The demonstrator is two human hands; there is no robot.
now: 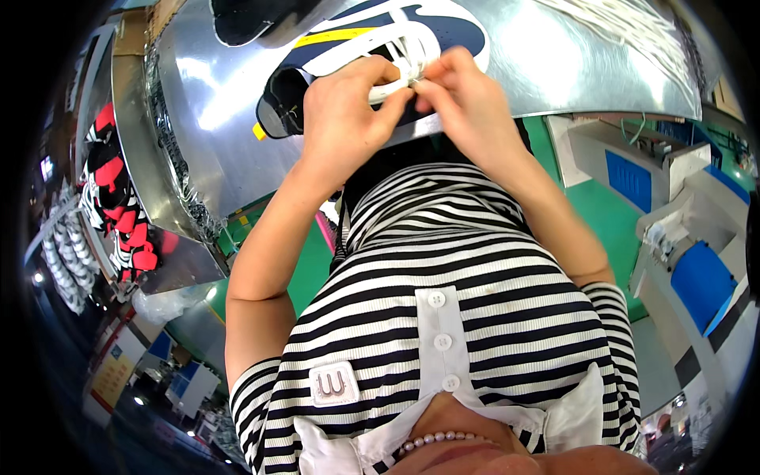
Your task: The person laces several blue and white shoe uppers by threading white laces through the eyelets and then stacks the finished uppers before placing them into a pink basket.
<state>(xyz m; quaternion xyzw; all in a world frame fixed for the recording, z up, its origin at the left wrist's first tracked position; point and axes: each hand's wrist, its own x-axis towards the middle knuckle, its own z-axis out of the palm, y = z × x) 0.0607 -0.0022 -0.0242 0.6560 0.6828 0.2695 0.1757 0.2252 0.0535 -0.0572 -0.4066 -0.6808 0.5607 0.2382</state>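
Note:
A flat-lying shoe upper point(453, 33) in navy and white with a yellow stripe rests on the metal table before me, its black-lined opening toward the left. White shoelace point(412, 54) runs through its eyelet area. My left hand point(346, 112) lies over the near side of the upper, thumb and forefinger curled in to the lace. From the other side my right hand point(473, 101) pinches the lace between thumb and fingers. The fingertips of both hands nearly meet there, and they partly hide the short stretch of lace between them.
A bundle of white laces point(621, 30) lies at the table's far right. Beside the upper, at the far left, is a dark glossy object point(252, 17). Red, black and white pieces point(123, 194) are stacked left of the metal table point(226, 154). Machines with blue panels point(701, 285) stand to the right.

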